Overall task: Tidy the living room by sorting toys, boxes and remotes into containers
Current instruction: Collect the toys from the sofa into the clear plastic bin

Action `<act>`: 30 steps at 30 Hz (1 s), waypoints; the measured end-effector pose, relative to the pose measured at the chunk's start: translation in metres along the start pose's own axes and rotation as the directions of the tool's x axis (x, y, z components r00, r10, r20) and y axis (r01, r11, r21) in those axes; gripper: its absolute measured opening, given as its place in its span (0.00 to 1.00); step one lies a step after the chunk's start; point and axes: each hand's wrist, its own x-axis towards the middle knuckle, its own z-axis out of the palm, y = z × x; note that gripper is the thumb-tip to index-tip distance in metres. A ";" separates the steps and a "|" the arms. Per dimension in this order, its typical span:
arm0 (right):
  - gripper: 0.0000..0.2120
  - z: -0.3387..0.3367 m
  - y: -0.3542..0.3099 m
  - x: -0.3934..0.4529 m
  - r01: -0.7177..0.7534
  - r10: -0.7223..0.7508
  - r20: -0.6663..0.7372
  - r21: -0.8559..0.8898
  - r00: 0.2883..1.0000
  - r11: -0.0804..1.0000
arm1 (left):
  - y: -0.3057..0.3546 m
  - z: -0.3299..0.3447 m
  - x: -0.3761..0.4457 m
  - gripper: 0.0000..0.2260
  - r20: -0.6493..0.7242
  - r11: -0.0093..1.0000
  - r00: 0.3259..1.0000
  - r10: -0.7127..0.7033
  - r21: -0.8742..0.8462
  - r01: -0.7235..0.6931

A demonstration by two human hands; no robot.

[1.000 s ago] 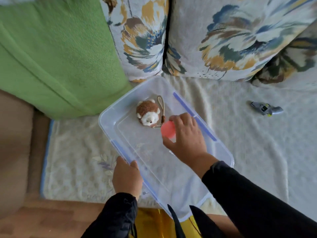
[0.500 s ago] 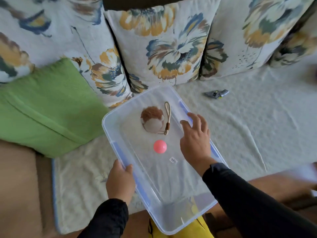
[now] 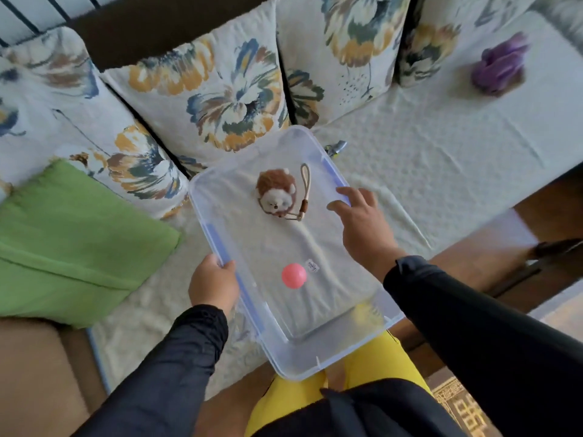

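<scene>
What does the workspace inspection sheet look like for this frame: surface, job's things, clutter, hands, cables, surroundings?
Surface: sofa seat under a white textured cover.
Job's things: clear plastic bin with blue rim strips, holding a brown-and-white plush toy with a cord loop and a pink ball; the two lie apart.
Clutter: purple plush toy far right on the sofa, blurred; small grey toy just beyond the bin's far corner, mostly hidden.
Hands: left hand has a grip on the bin's left rim; right hand open, empty, over the right rim.
Cables: nothing seen.
Surroundings: floral cushions, green pillow, patterned rug.
</scene>
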 end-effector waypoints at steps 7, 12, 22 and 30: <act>0.27 -0.018 0.067 0.013 -0.033 0.034 -0.048 0.010 0.998 0.999 | 0.063 0.029 0.005 0.14 -0.015 0.998 0.999 0.043 0.042 -0.043; 0.27 -0.033 0.115 0.047 0.012 -0.014 0.018 0.066 1.000 0.998 | 0.106 0.059 0.007 0.13 -0.041 0.998 0.998 -0.043 0.032 0.045; 0.26 -0.050 0.180 0.117 0.177 -0.188 0.164 0.083 0.968 0.981 | 0.151 0.126 -0.013 0.12 -0.053 0.922 0.944 -0.324 -0.243 0.303; 0.27 -0.023 0.170 0.135 0.204 -0.223 0.259 0.097 0.940 0.974 | 0.135 0.142 -0.006 0.20 -0.006 0.864 0.907 -0.422 -0.305 0.400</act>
